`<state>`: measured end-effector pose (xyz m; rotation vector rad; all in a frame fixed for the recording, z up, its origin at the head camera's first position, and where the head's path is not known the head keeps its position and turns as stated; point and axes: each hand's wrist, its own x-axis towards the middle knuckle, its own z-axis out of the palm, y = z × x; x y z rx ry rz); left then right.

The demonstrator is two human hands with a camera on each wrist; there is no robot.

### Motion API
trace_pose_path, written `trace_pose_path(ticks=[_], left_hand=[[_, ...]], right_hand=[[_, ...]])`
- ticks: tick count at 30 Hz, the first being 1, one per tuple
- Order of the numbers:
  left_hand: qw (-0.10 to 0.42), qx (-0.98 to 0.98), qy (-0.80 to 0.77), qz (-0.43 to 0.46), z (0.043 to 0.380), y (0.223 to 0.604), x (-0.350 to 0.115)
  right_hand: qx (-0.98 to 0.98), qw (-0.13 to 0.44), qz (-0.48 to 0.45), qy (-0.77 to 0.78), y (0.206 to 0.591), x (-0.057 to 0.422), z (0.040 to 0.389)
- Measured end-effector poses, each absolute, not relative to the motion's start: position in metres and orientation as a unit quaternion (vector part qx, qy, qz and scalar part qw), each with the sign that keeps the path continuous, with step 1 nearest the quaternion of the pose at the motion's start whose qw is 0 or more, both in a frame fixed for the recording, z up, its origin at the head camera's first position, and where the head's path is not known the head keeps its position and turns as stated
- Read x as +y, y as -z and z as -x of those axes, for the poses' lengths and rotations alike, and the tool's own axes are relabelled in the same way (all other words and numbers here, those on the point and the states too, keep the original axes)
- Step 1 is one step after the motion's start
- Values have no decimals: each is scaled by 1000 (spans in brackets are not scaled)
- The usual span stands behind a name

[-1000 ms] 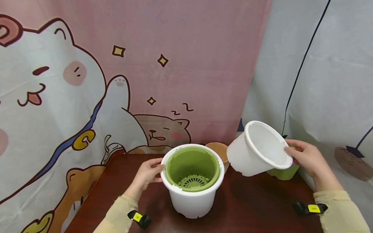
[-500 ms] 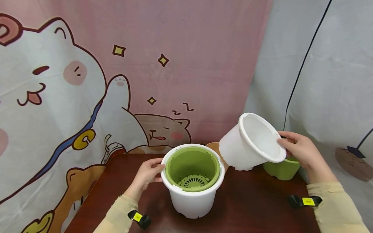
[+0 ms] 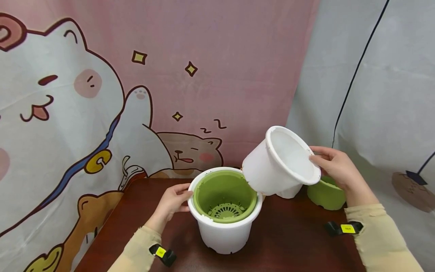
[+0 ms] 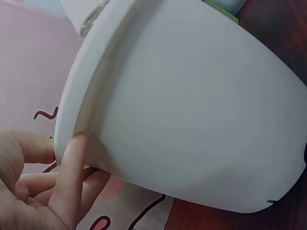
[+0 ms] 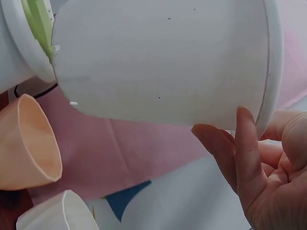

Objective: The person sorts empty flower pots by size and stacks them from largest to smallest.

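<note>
A white flowerpot [image 3: 224, 238] stands upright on the table, with a green flowerpot [image 3: 224, 185] nested inside it, its slotted base showing. My left hand [image 3: 172, 202] pinches the white rim at the left side, thumb and fingers on either side of it, as the left wrist view shows. My right hand [image 3: 334, 166] grips the rim of a second white flowerpot [image 3: 263, 168], thumb inside the mouth. That pot is tilted in the air, mouth toward the upper right, its base end overlapping the right rim of the nested pots in the head view.
Behind the raised pot stand a smaller white pot [image 3: 289, 192] and another green pot [image 3: 327, 194] at the back right of the dark red table [image 3: 306, 234]. An orange pot [image 5: 41, 143] shows in the right wrist view. Printed cloth [image 3: 238, 75] hangs behind the table.
My right hand has carried the tilted white flowerpot left and slightly up, to the nested pots' right rim. More of the pots behind shows. The left hand has stayed in place.
</note>
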<state>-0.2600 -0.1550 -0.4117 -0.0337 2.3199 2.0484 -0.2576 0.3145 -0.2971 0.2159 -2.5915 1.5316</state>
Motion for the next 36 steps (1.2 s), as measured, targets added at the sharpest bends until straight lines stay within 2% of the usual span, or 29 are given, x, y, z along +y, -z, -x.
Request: trace_pose_path(ticks=[16, 36], left_hand=[[27, 750, -661, 14, 260, 411, -155], [29, 755, -655, 13, 257, 410, -154]], right_hand=[[-830, 37, -106, -547, 287, 269, 270], [-839, 17, -167, -518, 298, 222, 284]])
